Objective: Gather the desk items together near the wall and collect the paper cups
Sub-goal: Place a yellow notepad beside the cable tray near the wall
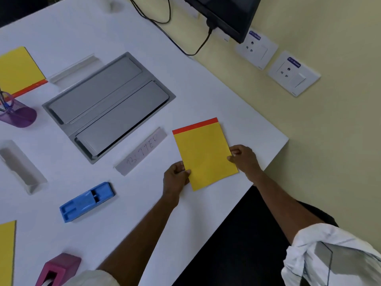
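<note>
A yellow notepad with an orange top strip (pixel 203 153) lies near the right corner of the white desk (pixel 144 213), close to the wall. My left hand (pixel 175 179) pinches its lower left edge. My right hand (pixel 244 159) pinches its right edge. A second yellow notepad (pixel 17 70) sits at the far left, and part of a third (pixel 7 252) shows at the bottom left. A blue plastic holder (pixel 86 202) lies left of my left hand. No paper cups are visible.
A grey cable hatch (pixel 107 104) is set into the desk. A handwritten label strip (pixel 142 151), a purple mesh pen cup (pixel 17 112), a pink tape dispenser (pixel 58 269) and white trays (pixel 22 166) lie around. A monitor (pixel 226 11), cables and wall sockets (pixel 293 73) are at the top right.
</note>
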A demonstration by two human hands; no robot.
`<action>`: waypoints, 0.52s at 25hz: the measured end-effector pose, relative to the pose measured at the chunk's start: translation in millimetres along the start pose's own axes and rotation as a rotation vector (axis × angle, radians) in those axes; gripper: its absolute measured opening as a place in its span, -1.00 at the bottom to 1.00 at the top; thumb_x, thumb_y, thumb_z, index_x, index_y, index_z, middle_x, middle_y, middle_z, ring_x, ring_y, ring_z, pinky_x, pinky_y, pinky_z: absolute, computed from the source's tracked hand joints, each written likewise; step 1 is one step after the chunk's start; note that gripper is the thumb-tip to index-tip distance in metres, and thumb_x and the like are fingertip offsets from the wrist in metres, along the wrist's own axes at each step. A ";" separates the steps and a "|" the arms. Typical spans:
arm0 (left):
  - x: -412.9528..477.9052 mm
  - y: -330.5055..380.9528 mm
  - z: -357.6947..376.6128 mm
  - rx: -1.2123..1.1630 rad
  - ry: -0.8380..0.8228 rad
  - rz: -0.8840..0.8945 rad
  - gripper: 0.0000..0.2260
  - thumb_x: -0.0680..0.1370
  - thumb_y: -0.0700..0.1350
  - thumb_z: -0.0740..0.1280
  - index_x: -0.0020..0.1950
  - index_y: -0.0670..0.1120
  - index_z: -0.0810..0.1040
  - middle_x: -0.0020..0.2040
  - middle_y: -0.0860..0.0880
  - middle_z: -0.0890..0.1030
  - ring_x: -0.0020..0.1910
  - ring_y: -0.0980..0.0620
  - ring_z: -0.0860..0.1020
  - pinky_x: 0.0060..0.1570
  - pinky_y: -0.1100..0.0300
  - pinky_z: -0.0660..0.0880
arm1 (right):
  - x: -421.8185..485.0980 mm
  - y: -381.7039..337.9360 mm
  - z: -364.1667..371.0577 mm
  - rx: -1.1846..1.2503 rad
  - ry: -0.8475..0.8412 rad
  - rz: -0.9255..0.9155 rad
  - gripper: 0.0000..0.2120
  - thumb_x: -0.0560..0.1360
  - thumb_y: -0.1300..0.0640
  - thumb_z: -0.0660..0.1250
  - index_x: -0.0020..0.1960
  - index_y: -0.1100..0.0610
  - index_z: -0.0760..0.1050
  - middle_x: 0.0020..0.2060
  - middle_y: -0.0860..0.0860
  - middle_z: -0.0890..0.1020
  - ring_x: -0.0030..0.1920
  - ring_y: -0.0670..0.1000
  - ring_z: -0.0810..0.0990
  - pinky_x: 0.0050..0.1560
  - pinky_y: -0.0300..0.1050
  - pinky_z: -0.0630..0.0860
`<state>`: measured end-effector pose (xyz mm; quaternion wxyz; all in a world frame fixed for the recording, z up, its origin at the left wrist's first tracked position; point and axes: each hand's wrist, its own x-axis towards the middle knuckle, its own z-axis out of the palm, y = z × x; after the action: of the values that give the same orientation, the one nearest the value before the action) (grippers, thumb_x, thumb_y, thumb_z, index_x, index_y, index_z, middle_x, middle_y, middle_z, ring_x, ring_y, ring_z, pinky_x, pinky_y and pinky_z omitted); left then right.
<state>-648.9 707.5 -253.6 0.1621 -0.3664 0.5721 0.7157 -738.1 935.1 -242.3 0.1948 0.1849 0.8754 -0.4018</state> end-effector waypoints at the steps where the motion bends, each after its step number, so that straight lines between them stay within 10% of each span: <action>1: -1.7 4.9 -0.3 -0.047 -0.043 0.015 -0.69 0.57 -0.35 0.33 0.30 -0.19 0.54 0.16 -0.20 0.66 0.10 -0.15 0.65 0.12 -0.05 0.61 | 1.9 -3.8 -5.1 0.065 -0.008 -0.006 -0.69 0.44 0.31 0.48 0.15 0.16 0.59 0.16 0.19 0.60 0.20 0.12 0.58 0.11 -0.05 0.53; 13: 74.8 160.9 -6.0 -0.263 -0.074 0.101 -0.66 0.53 -0.31 0.41 0.30 -0.16 0.56 -0.07 -0.06 0.68 -0.26 0.07 0.59 -0.27 0.30 0.59 | 104.4 -144.6 -21.0 0.290 -0.072 -0.188 -0.63 0.46 0.42 0.40 0.25 0.25 0.58 0.10 0.18 0.67 0.06 0.04 0.62 0.09 -0.09 0.56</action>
<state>-802.5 640.7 -194.5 0.0974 -0.3286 0.4848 0.8047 -900.8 880.8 -189.5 0.1588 0.1137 0.8142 -0.5468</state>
